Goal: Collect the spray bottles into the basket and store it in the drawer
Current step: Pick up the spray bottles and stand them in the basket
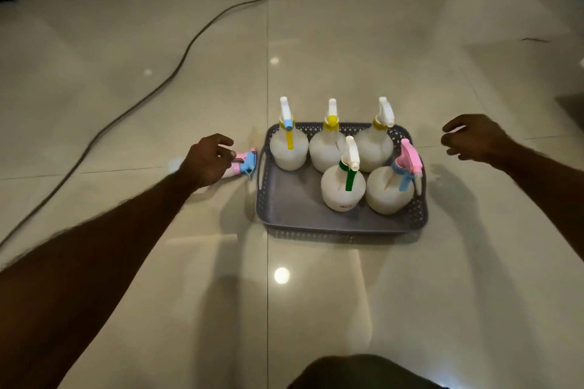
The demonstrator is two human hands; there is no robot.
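Knee (pixel 363 373) low, left hand (pixel 208 161) curls its fingers (pixel 226 140) over the fallen bottle (pixel 245 163) beside the basket (pixel 275 199), grip unclear; I should clamp its neck. Right hand (pixel 474 139) hangs open.

home rm, glossy tile floor (pixel 347 25), cable (pixel 177 66)

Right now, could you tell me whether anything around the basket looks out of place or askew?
Yes: one white plastic spray bottle with a pink and blue nozzle lies on its side on the tiled floor, just outside the grey perforated plastic basket, under the left hand. The five bottles inside all stand upright.
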